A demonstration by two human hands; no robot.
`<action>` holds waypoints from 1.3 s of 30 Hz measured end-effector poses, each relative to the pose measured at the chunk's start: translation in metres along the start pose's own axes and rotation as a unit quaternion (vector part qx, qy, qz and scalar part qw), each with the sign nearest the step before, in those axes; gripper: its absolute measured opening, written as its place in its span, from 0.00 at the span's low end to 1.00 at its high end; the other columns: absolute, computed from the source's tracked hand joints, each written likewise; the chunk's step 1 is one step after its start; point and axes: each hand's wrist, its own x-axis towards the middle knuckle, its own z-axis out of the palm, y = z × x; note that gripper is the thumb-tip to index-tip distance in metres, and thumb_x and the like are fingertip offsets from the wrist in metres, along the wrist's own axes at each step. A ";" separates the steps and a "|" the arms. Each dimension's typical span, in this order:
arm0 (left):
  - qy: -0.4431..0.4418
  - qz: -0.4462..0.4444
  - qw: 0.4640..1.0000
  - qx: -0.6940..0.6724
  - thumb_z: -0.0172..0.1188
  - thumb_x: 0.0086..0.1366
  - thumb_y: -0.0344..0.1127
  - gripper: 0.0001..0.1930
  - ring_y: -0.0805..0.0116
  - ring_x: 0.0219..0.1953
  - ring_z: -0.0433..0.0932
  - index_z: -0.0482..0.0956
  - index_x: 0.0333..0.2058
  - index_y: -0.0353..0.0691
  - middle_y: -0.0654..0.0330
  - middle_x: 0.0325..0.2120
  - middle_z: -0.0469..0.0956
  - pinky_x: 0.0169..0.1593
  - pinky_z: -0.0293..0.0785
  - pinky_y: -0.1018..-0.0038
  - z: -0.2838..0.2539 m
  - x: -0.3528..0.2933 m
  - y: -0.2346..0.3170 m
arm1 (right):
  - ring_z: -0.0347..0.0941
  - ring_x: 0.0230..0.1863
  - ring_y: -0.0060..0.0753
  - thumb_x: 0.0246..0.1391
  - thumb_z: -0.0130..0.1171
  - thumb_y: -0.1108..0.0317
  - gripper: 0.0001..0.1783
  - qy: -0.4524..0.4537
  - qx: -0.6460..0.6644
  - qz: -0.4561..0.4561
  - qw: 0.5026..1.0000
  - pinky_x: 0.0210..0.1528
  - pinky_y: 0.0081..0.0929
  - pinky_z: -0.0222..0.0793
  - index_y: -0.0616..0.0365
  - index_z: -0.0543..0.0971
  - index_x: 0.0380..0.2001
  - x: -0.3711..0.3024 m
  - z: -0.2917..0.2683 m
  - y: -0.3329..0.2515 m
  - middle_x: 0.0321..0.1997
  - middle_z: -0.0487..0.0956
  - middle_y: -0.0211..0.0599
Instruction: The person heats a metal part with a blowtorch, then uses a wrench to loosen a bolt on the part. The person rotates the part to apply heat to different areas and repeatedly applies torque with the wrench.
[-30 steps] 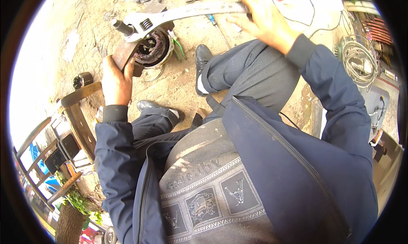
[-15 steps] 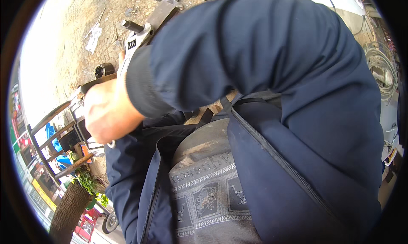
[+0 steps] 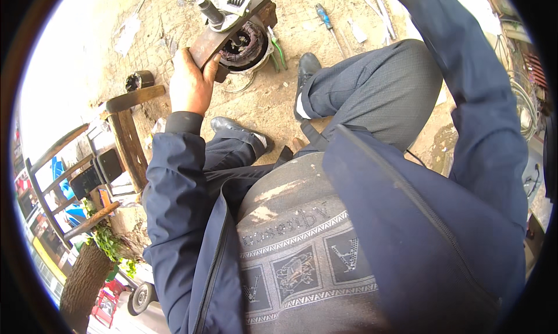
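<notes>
My left hand (image 3: 192, 81) grips the end of a rusty flat metal bar (image 3: 210, 45), its thumb on the near side. The bar lies across a round motor housing (image 3: 263, 54) with dark windings (image 3: 243, 48) visible inside. A thick bolt (image 3: 210, 11) stands up from the bar, and the jaws of a silver adjustable wrench (image 3: 237, 1) sit around it. The wrench's handle runs beyond the upper edge. My right sleeve (image 3: 444, 43) reaches up to the top right, where the hand passes out of the picture.
Green-handled pliers (image 3: 279, 50) rest beside the housing. A blue screwdriver (image 3: 325, 19) and other metal tools (image 3: 381, 11) lie farther right on the dirt ground. At left are a dark metal ring (image 3: 139, 80), a wooden stool (image 3: 129, 139) and a tree trunk (image 3: 87, 284).
My right arm has swung from across my front to the upper right, uncovering my left hand and the motor. The wrench handle has turned from pointing toward me to pointing away.
</notes>
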 end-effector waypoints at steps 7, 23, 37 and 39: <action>-0.007 -0.017 0.999 -0.033 0.71 0.67 0.51 0.28 0.33 0.40 0.81 0.71 0.46 0.30 0.35 0.38 0.79 0.45 0.78 0.50 0.005 -0.001 -0.007 | 0.78 0.28 0.29 0.49 0.69 0.74 0.37 -0.283 0.035 -0.275 0.918 0.30 0.29 0.78 0.53 0.78 0.66 -0.159 -0.060 -0.147 0.29 0.77 0.31; 0.103 0.048 0.994 0.004 0.70 0.68 0.53 0.28 0.37 0.40 0.82 0.72 0.48 0.33 0.39 0.37 0.79 0.44 0.80 0.53 0.008 -0.004 -0.010 | 0.86 0.42 0.47 0.63 0.60 0.55 0.17 -0.002 -0.070 0.004 0.998 0.47 0.44 0.80 0.53 0.89 0.43 0.171 0.102 -0.036 0.42 0.89 0.44; 0.056 0.004 0.998 -0.017 0.68 0.68 0.54 0.30 0.38 0.38 0.84 0.70 0.51 0.34 0.39 0.42 0.79 0.40 0.82 0.51 0.016 -0.002 -0.013 | 0.78 0.24 0.28 0.52 0.64 0.69 0.24 -0.178 0.077 -0.453 0.870 0.24 0.32 0.74 0.60 0.83 0.55 -0.077 0.015 -0.283 0.23 0.76 0.31; 0.128 0.113 0.985 -0.027 0.66 0.69 0.54 0.29 0.37 0.41 0.84 0.70 0.53 0.33 0.38 0.44 0.79 0.43 0.82 0.51 0.016 0.002 -0.015 | 0.81 0.25 0.34 0.54 0.66 0.62 0.13 -0.129 0.052 -0.497 0.857 0.24 0.35 0.74 0.55 0.82 0.41 -0.011 0.075 -0.313 0.25 0.81 0.33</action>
